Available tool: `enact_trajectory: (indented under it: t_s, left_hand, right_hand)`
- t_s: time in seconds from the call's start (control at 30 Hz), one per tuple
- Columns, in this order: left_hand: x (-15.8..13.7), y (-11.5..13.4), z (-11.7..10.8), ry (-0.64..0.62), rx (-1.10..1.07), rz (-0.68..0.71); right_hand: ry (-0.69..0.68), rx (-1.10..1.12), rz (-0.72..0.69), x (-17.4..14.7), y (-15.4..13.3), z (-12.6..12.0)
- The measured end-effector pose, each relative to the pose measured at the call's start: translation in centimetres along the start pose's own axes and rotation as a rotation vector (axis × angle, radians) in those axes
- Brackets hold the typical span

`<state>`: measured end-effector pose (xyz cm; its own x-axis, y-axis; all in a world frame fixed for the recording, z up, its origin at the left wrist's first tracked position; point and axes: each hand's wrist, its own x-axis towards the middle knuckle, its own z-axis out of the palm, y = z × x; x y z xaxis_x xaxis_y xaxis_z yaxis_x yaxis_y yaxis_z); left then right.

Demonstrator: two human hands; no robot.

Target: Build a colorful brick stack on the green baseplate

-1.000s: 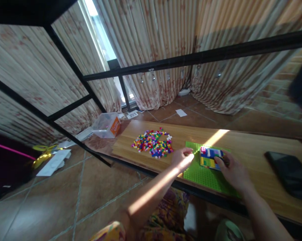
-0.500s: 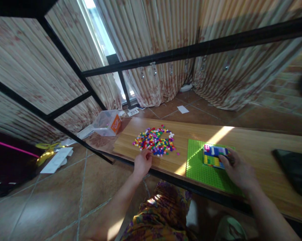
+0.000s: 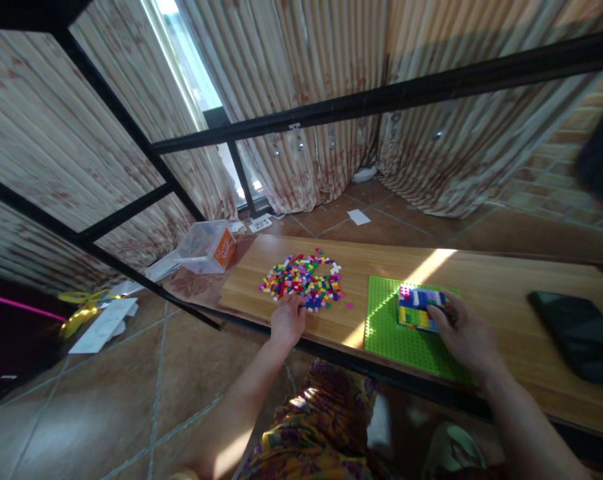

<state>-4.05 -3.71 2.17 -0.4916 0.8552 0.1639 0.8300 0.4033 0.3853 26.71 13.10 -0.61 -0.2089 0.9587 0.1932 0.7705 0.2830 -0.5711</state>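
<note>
A heap of small multicoloured building bricks lies on the wooden tabletop. At its near edge is my left hand, with fingers curled and pressed together among the closest bricks; anything in the fingertips is hidden. To the right, a green studded baseplate lies flat, partly under a sunlit strip. On it sits a low block built of blue, yellow, red and white bricks. My right hand grips this brick block from its right side, thumb in front, covering its right end.
A clear plastic box with an orange label stands beyond the table's left end. A dark phone or tablet lies at the right. Black metal bars cross behind the table, before striped curtains. Papers lie on the tiled floor.
The view has shifted slightly, so the table appears farther left. My left hand has moved a little right along the heap's near edge. My right hand stays on the brick block.
</note>
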Motion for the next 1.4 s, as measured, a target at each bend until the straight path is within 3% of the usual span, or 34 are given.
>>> enact_trajectory:
  t_s: [0.3, 0.5, 0.63, 0.9, 1.23, 1.4]
  left_hand:
    - [0.5, -1.2, 0.6, 0.037, -0.162, 0.000]
    - [0.7, -1.9, 0.4, 0.062, -0.095, -0.054]
    - [0.7, -1.3, 0.3, 0.115, -0.105, -0.036]
    - [1.8, 2.0, 2.2, 0.117, -0.102, 0.193]
    - [3.5, 1.3, 1.5, 0.078, 0.025, 0.106]
    - [3.2, 1.8, 1.7, 0.055, 0.017, 0.157]
  right_hand:
    - [0.039, 0.009, -0.059, -0.1, 0.0, 0.2]
    - [0.029, 0.006, -0.036, -0.1, -0.1, 0.1]
    - [0.022, -0.016, -0.032, -0.1, -0.1, 0.1]
    - [0.018, 0.003, -0.020, -0.2, -0.3, -0.1]
    - [0.019, 0.031, -0.030, -0.3, -0.7, -0.4]
    - [-0.001, 0.033, -0.016, -0.3, -0.7, -0.4]
